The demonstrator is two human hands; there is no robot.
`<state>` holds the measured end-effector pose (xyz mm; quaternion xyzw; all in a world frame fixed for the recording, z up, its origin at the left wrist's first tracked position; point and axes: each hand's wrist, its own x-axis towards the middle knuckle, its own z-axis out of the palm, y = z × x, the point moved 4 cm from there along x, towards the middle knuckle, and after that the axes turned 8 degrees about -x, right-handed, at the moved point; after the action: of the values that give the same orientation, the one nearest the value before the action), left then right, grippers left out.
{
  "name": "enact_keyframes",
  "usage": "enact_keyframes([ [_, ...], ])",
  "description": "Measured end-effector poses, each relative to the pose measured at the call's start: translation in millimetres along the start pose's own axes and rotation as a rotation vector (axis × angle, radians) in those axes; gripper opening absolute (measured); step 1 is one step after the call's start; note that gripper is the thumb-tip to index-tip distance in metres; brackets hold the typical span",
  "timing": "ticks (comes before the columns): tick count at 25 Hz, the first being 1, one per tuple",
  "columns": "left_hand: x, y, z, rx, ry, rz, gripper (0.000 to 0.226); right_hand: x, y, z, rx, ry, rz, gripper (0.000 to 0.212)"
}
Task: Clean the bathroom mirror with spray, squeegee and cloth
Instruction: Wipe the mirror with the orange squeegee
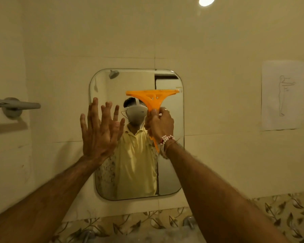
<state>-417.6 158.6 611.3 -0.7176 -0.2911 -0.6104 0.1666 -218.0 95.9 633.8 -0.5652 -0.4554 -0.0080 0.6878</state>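
A rounded rectangular mirror hangs on the cream wall ahead. My right hand is closed around the handle of an orange squeegee, whose wide blade lies level against the upper right part of the glass. My left hand is flat with fingers spread, at the mirror's left edge, partly over the glass. A beaded bracelet circles my right wrist. No spray bottle or cloth shows.
A metal towel bar sticks out from the wall at the left. Paper sheets are stuck on the wall at the right. Below the mirror runs a leaf-patterned tile band with two tap fittings.
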Motion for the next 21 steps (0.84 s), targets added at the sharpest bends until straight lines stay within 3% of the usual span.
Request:
enact_keyframes([
  [5, -16, -22, -3, 0.057, 0.001, -0.026, 0.074, -28, 33, 14, -0.121, -0.007, -0.028, 0.025],
  [12, -36, -37, -5, 0.093, -0.024, -0.031, 0.072, -131, 137, 32, -0.210, -0.094, 0.126, 0.031],
  [18, -18, -46, -21, 0.146, -0.002, -0.055, 0.070, -97, 45, 55, 0.109, -0.168, 0.019, 0.036],
  [21, -13, -50, -28, 0.103, 0.025, -0.039, 0.066, -60, -18, 81, 0.118, -0.178, 0.007, 0.038],
])
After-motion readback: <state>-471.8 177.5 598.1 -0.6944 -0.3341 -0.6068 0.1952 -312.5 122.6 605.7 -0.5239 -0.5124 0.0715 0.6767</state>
